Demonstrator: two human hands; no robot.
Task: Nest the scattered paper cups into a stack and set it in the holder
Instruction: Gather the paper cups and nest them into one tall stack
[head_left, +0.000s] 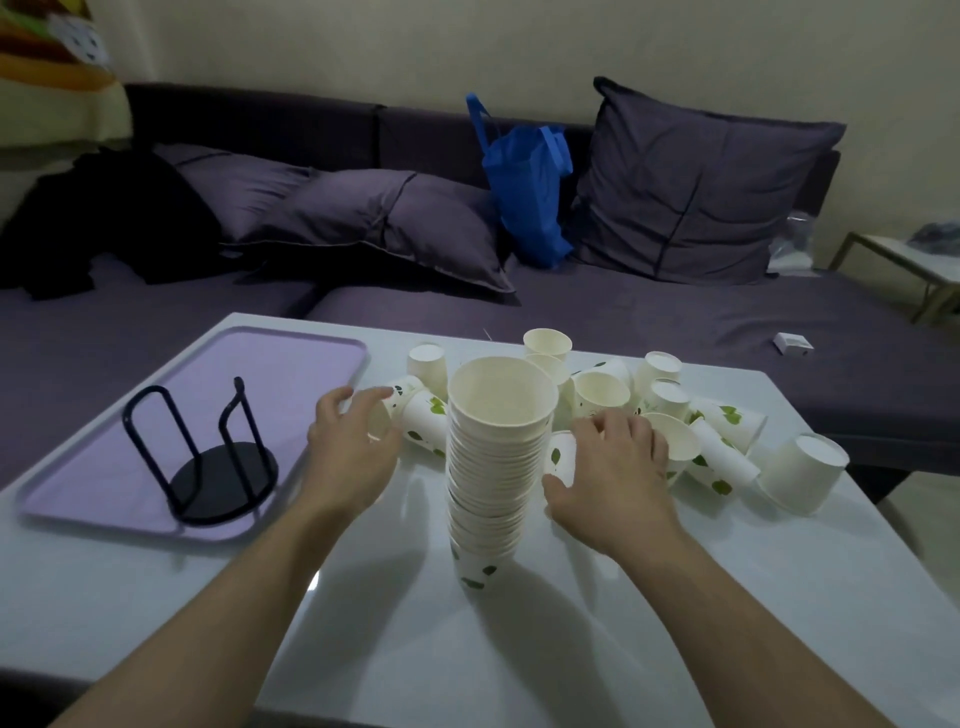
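White table (519, 649), sofa (675, 322) behind. Left hand (348, 447) grips one lying cup (387, 410); right hand (610, 467) grips another cup (561, 457). One tall stack (493, 467) between them. One holder (208, 452) on tray (291, 364). Roughly fifteen loose cups (722, 421).

Two bare forearms reach in from the bottom edge, sleeveless to there; left hand (349, 448) and right hand (613, 475) wear nothing.

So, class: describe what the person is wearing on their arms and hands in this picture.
Nothing shows on either arm: both forearms are bare to the bottom edge of the picture, with no sleeves in view. The left hand and right hand have no gloves, rings, watch or bracelet visible.
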